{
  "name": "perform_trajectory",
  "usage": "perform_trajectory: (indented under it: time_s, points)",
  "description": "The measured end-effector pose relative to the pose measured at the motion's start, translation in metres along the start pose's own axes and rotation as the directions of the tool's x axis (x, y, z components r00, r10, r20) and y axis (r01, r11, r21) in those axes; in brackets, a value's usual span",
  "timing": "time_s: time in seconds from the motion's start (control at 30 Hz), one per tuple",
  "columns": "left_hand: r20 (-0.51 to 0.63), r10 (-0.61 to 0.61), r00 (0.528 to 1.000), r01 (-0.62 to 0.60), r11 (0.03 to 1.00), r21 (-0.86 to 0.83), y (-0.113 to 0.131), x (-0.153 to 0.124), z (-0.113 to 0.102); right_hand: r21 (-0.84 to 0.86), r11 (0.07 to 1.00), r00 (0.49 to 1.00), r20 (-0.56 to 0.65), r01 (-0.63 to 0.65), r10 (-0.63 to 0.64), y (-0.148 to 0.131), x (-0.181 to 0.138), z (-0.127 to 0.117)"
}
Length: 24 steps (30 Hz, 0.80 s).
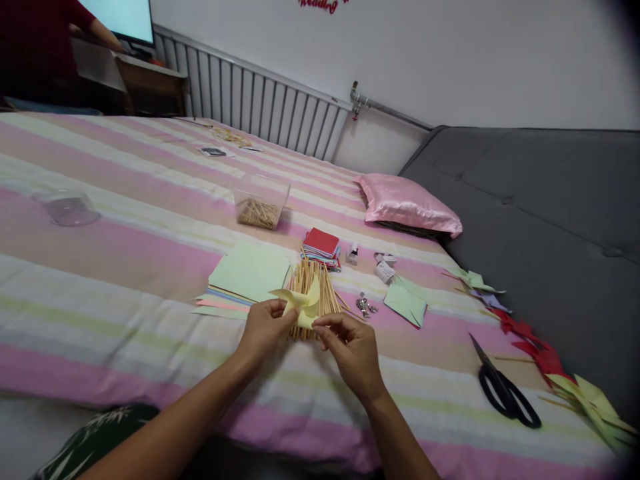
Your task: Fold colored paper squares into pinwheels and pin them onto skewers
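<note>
My left hand (263, 328) and my right hand (350, 347) pinch a folded pale yellow paper pinwheel (303, 303) between them, just above a bundle of wooden sticks (315, 283) lying on the striped bed cover (125, 267). Both hands have their fingers closed on the paper. A stack of coloured paper sheets (247, 273), pale green on top, lies just left of the sticks. A small heap of metal pins (365, 305) rests to the right of the sticks.
Black scissors (505, 390) lie at the right. Finished paper pinwheels (540, 353) line the bed's right edge. A stack of red paper squares (321, 248), a clear box of sticks (260, 203), a clear lid (67, 208) and a pink pillow (410, 207) sit farther back. Another person (40, 47) sits at the far left.
</note>
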<state>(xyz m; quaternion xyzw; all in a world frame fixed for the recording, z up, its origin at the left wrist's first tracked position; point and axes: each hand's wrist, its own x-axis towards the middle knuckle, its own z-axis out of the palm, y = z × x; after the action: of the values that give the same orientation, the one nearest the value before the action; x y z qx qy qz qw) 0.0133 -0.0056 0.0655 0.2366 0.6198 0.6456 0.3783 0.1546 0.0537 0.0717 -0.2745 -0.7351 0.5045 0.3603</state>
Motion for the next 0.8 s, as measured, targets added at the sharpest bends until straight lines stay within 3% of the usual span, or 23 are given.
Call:
perform_trajectory:
  time_s: [0.13,0.27,0.43,0.8]
  points:
    - [0.049,0.004,0.999,-0.004,1.0,0.002,-0.0034,-0.0016,0.0029,-0.162,0.98,0.993,0.013,0.115,-0.114,0.0008,-0.0019,0.0027]
    - [0.128,-0.017,0.992,0.018,1.0,-0.005,-0.0055,-0.0032,0.0039,-0.214,0.958,0.981,-0.011,0.189,-0.196,0.0018,-0.0009,0.0019]
    - [0.221,-0.052,0.974,0.07,0.995,-0.075,-0.0053,-0.005,0.0023,-0.237,0.959,0.982,-0.069,0.153,-0.174,0.0051,-0.0004,0.0014]
    - [0.231,-0.035,0.972,0.051,0.997,-0.064,0.0005,-0.0085,0.0029,-0.161,0.983,0.986,-0.126,0.087,-0.108,0.0086,-0.0007,0.0011]
